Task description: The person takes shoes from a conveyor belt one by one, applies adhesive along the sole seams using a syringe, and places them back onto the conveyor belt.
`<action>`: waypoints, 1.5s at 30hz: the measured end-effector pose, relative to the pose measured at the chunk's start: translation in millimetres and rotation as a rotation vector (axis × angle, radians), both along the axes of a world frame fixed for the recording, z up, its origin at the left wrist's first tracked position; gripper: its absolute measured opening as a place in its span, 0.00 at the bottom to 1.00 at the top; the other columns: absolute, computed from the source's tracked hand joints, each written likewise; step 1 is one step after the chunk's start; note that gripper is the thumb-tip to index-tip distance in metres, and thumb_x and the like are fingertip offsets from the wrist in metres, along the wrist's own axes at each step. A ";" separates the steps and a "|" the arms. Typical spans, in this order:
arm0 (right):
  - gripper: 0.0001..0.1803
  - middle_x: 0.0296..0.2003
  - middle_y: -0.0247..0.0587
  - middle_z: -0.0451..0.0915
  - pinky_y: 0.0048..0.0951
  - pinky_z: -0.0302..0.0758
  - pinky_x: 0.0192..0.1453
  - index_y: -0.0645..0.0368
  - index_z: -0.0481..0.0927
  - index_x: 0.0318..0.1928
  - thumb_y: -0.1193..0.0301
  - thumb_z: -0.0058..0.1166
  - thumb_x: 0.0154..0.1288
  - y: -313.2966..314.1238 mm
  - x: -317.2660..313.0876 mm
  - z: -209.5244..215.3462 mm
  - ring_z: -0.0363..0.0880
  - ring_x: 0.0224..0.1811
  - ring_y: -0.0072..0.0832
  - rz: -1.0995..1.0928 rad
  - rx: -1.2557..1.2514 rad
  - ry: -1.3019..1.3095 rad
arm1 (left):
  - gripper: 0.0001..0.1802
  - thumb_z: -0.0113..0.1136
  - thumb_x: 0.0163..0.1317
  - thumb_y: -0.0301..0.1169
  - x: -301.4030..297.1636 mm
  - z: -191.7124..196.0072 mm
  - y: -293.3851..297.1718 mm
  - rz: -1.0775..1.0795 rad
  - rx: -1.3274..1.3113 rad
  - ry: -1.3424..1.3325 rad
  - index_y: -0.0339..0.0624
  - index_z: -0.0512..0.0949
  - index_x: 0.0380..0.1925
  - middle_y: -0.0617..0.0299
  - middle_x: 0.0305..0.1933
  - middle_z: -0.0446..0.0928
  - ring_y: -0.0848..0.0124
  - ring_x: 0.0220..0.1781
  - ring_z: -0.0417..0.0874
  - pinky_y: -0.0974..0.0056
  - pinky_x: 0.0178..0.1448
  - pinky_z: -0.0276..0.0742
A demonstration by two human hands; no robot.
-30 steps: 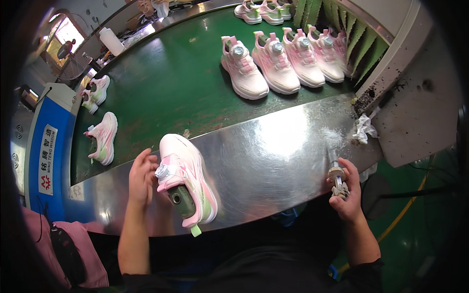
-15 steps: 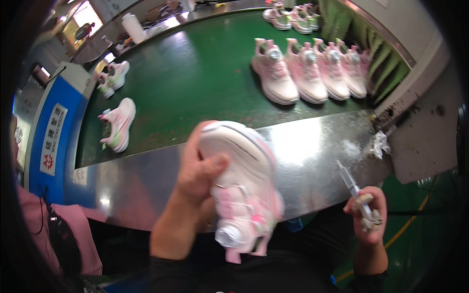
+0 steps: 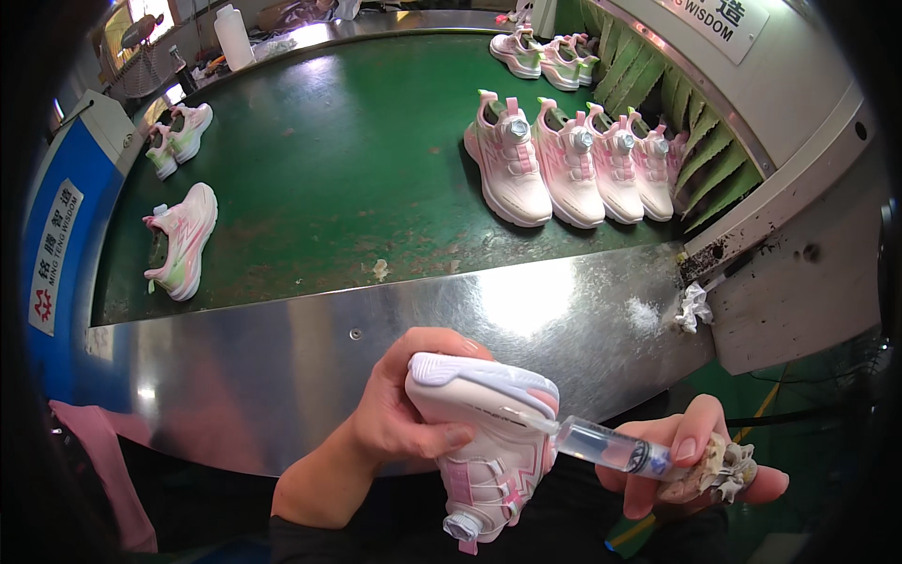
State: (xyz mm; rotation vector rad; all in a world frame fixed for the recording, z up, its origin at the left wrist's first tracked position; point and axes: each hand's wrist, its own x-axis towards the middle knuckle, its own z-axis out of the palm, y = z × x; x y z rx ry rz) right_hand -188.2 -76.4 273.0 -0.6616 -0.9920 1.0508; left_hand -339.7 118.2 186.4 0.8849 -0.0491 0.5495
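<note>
My left hand grips a pink and white sneaker by its toe end, thumb over the upper, with the toe pointing away from me and the dial near my body. In my right hand lies a clear syringe with clouded, crusted residue around its plunger end. The syringe's tip meets the side of the sneaker near the seam between sole and upper; whether it presses there I cannot tell. A dark line runs along that seam.
A row of several matching sneakers stands on the green belt, before green curtain strips. One sneaker lies at left. Crumpled white paper rests on the metal ledge. A white bottle stands far left.
The sneaker has moved nearer my body and tilted. My right hand has come leftward, bringing the syringe from apart to the sneaker's side. The view has shifted slightly.
</note>
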 end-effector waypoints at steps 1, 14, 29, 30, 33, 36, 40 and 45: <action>0.38 0.29 0.59 0.80 0.41 0.68 0.41 0.56 0.65 0.52 0.34 0.44 0.61 0.5 -0.2 2.0 0.72 0.34 0.42 0.008 -0.009 -0.018 | 0.34 0.71 0.42 0.22 0.8 1.4 -1.0 -0.017 0.022 -0.018 0.40 0.67 0.51 0.41 0.47 0.76 0.54 0.51 0.80 0.54 0.55 0.78; 0.39 0.33 0.61 0.81 0.46 0.67 0.51 0.58 0.69 0.51 0.34 0.47 0.60 -2.4 -10.2 -2.6 0.74 0.47 0.48 -0.010 -0.123 0.009 | 0.35 0.68 0.39 0.17 -2.7 -0.4 2.1 -0.020 0.266 -0.087 0.39 0.66 0.51 0.40 0.47 0.76 0.51 0.53 0.80 0.50 0.57 0.78; 0.39 0.41 0.60 0.81 0.42 0.65 0.52 0.59 0.69 0.54 0.38 0.55 0.58 -11.4 -7.0 -10.1 0.73 0.50 0.44 0.002 -0.084 -0.003 | 0.33 0.69 0.43 0.22 -3.5 -0.6 -0.8 0.023 0.090 -0.032 0.37 0.66 0.51 0.40 0.47 0.75 0.52 0.50 0.81 0.51 0.53 0.81; 0.39 0.41 0.60 0.81 0.41 0.65 0.53 0.59 0.69 0.54 0.38 0.55 0.58 -13.0 -8.0 -12.2 0.73 0.51 0.43 -0.009 -0.080 0.002 | 0.34 0.70 0.43 0.24 -3.1 -0.1 -0.4 0.031 0.087 -0.015 0.38 0.65 0.52 0.41 0.47 0.75 0.52 0.50 0.81 0.52 0.52 0.81; 0.38 0.41 0.59 0.81 0.39 0.65 0.50 0.58 0.70 0.54 0.39 0.57 0.57 -14.5 -6.4 -18.2 0.73 0.49 0.42 0.001 -0.100 0.031 | 0.36 0.70 0.43 0.27 -4.5 0.4 -1.5 0.084 0.028 0.015 0.38 0.63 0.53 0.41 0.47 0.75 0.53 0.49 0.81 0.54 0.50 0.80; 0.40 0.41 0.59 0.81 0.38 0.64 0.49 0.58 0.71 0.56 0.39 0.59 0.55 -19.7 -5.4 -23.3 0.71 0.48 0.40 -0.029 -0.120 0.044 | 0.37 0.71 0.44 0.30 0.1 -0.3 1.0 0.097 0.005 0.052 0.38 0.62 0.54 0.42 0.47 0.75 0.54 0.49 0.81 0.55 0.49 0.81; 0.41 0.41 0.60 0.80 0.37 0.62 0.49 0.58 0.71 0.58 0.40 0.61 0.54 -26.3 0.2 -36.7 0.69 0.49 0.40 0.000 -0.100 0.045 | 0.36 0.71 0.43 0.32 -2.6 -7.9 8.4 0.152 0.021 0.139 0.38 0.64 0.53 0.48 0.46 0.75 0.59 0.48 0.81 0.57 0.50 0.80; 0.44 0.43 0.59 0.79 0.36 0.63 0.52 0.62 0.70 0.58 0.42 0.64 0.52 -35.8 -0.9 -55.0 0.70 0.51 0.40 -0.020 -0.081 0.071 | 0.39 0.70 0.41 0.35 -1.5 -12.0 9.4 0.194 -0.048 0.261 0.37 0.65 0.55 0.53 0.47 0.75 0.65 0.48 0.79 0.62 0.52 0.77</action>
